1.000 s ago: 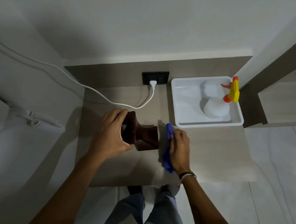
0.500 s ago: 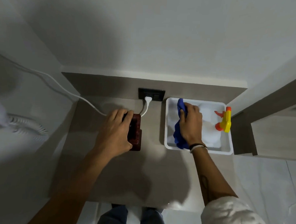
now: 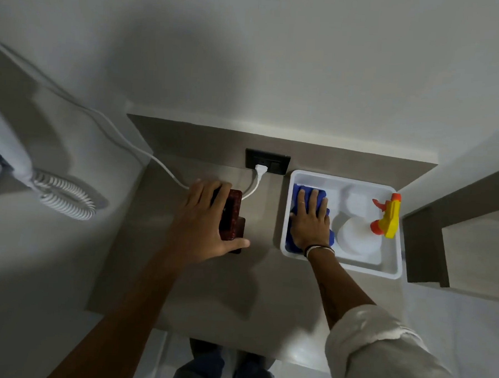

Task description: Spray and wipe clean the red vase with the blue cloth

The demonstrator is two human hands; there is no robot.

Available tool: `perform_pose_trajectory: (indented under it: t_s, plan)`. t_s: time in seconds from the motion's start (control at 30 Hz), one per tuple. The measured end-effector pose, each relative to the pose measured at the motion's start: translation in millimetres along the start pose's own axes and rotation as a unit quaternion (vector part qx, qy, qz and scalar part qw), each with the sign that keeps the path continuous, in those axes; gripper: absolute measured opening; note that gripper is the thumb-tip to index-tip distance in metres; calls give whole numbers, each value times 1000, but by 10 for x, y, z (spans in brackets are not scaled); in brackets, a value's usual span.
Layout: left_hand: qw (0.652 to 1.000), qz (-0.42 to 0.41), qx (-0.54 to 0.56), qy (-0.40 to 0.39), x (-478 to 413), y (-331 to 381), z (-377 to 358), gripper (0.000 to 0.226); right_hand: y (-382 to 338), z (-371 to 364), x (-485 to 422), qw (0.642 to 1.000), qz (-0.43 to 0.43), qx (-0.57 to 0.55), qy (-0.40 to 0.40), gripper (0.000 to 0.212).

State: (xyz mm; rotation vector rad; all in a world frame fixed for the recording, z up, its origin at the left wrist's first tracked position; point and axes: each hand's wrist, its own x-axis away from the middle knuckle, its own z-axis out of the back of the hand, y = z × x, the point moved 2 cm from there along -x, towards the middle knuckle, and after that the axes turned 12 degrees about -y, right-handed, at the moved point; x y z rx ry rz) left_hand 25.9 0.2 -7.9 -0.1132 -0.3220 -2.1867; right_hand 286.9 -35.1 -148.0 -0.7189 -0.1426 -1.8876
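The dark red vase [image 3: 232, 214] stands upright on the brown counter [image 3: 208, 288], seen from above, and my left hand [image 3: 203, 224] is wrapped around its rim. The blue cloth [image 3: 308, 209] lies in the left part of the white tray [image 3: 388, 272]. My right hand [image 3: 310, 221] rests flat on top of the cloth with its fingers spread. The white spray bottle [image 3: 358, 238] with its yellow and orange trigger head [image 3: 387, 216] stands in the right part of the same tray, apart from my hand.
A black wall socket [image 3: 267, 161] with a white plug and cable [image 3: 157, 161] sits behind the vase. A white wall unit with a coiled cord [image 3: 63, 196] hangs at the left. A wooden ledge [image 3: 457, 228] borders the tray on the right.
The vase went from lying tilted to upright near the socket in my left hand. My right hand carried the blue cloth from the counter into the tray and now lies flat on it.
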Motion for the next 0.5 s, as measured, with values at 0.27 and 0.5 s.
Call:
perform_pose_trajectory:
  t_s: [0.27,0.5]
  plan:
    - [1000,-8,2,-1,11,-18,-15,118,-309,59,493,991,36,-50,120,71]
    - [987,-8,38,158,-99,-16,674,105,-972,957,1055,952,156,-25,262,83]
